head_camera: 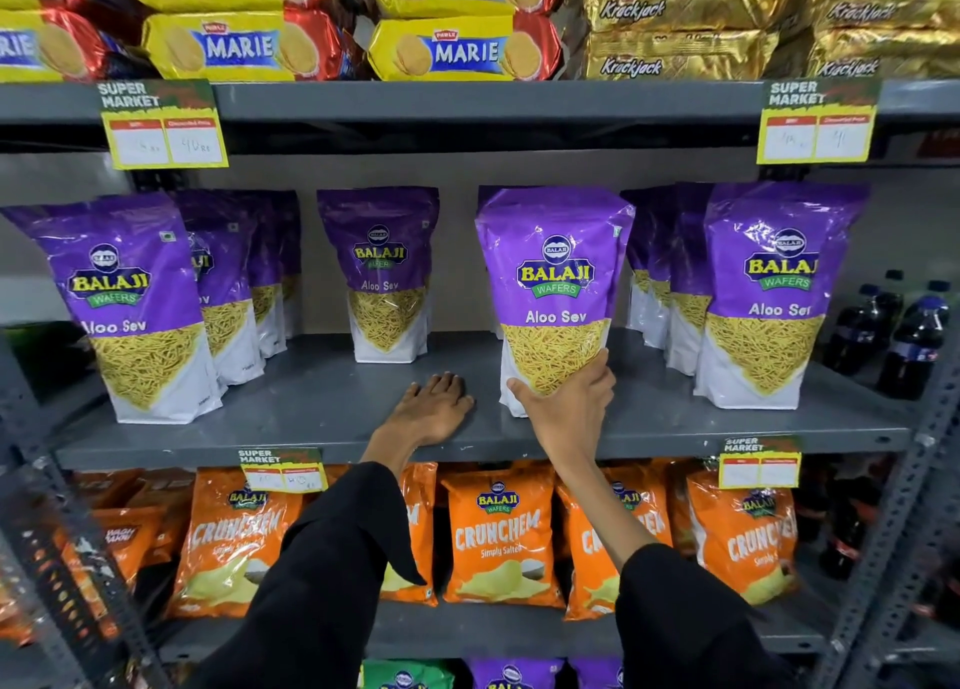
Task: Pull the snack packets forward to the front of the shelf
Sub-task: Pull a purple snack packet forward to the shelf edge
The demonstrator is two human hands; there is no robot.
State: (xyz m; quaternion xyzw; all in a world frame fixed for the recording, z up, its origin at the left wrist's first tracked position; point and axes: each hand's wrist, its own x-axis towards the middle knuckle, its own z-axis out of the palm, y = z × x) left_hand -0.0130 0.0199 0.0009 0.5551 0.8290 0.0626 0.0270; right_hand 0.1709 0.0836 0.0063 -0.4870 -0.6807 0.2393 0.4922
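the held packet (553, 293) was a tall stand-up pouch, glossy purple across the top with a "balaji wafers" badge and the words "aloo sev", a clear window below showing thin yellow strands, and white at the base. it stood upright on the grey shelf (322, 397), right of centre and near the front edge. the right hand (566, 402) gripped its lower part, thumb laid across the front of the window and the other fingers wrapped round the pouch's right side, closed tight against it.

the left hand (434, 408) lay palm down on the bare shelf just to the left of that pouch, fingers extended and close together, holding nothing. both arms wore black sleeves (332, 574).

a middle packet (382, 273) of the same kind stood further back, behind the left hand. a left packet (137, 304) stood near the front with more pouches lined up behind it, and a right packet (774, 293) likewise headed a row at the front on the other side.

dark cola bottles (883, 330) stood at the shelf's far right. above ran yellow marie biscuit packs (457, 49) and gold krackjack packs (675, 49); yellow price tags (163, 127) hung from that upper ledge. below sat orange crunchem bags (501, 532).
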